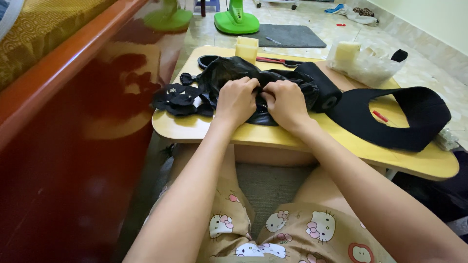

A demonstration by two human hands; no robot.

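I see both hands working close together on a black plastic bag (pixel 253 80) that lies crumpled in the middle of the low wooden tabletop (pixel 273 139). The left hand (pixel 236 100) is closed, its fingers pinching a fold of the bag. The right hand (pixel 285 102) is closed too, gripping the same bag just beside the left one; the two hands almost touch each other.

To the left of the bag, near the tabletop edge, there are black fabric flowers (pixel 178 100). To the right, a roll of black fabric (pixel 321 87) touches the bag, and a wide black curved band (pixel 414 122) lies beyond it, with a small red item (pixel 380 116) on the wood inside its curve. Behind the bag I can see a pale yellow box (pixel 246 48), red-handled scissors (pixel 275 61), and a clear plastic bag (pixel 363 63) with a pale block in it.

On the floor behind stands a green fan base (pixel 236 19) beside a grey mat (pixel 287 35). A dark red wooden bed frame (pixel 73 122) fills the left side.
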